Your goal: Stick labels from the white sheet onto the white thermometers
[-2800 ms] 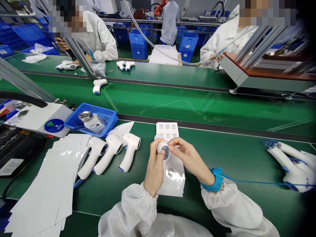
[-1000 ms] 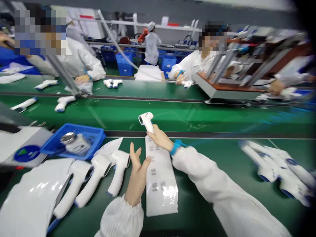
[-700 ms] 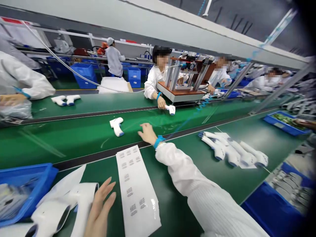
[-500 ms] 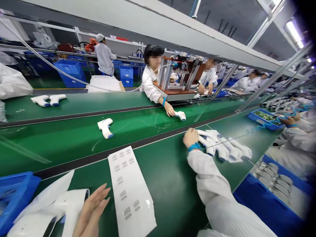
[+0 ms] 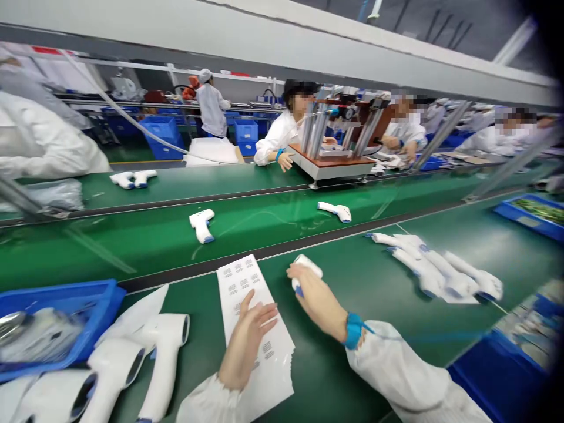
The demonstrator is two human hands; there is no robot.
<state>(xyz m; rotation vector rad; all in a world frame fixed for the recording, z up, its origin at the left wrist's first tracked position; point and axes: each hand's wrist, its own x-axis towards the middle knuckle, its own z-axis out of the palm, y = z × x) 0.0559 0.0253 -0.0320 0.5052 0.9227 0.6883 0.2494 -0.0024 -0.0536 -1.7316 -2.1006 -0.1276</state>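
My right hand [image 5: 321, 301] is closed round a white infrared thermometer gun [image 5: 310, 265], mostly hidden by the fingers, just right of the label sheet. Over that white label sheet [image 5: 275, 379], with its small printed labels, my left hand [image 5: 250, 332] hovers with fingers apart and nothing in them. Several more white thermometer guns [image 5: 164, 364] lie at the lower left, beside a loose white sheet [image 5: 140, 310]. Farther right, a group of thermometer guns [image 5: 447, 271] rests partly on white paper.
Beyond the bench edge, a green conveyor belt [image 5: 264, 220] carries two thermometer guns. Blue bins [image 5: 112, 294] stand at left and lower right [image 5: 493, 367]. Across the belt, a co-worker [image 5: 282, 138] sits by a press fixture [image 5: 335, 158]. A metal beam [image 5: 264, 44] spans overhead.
My right hand has come back from the group at right with a thermometer gun. My left hand has moved right, over the label sheet. The co-worker has released a thermometer gun on the belt.
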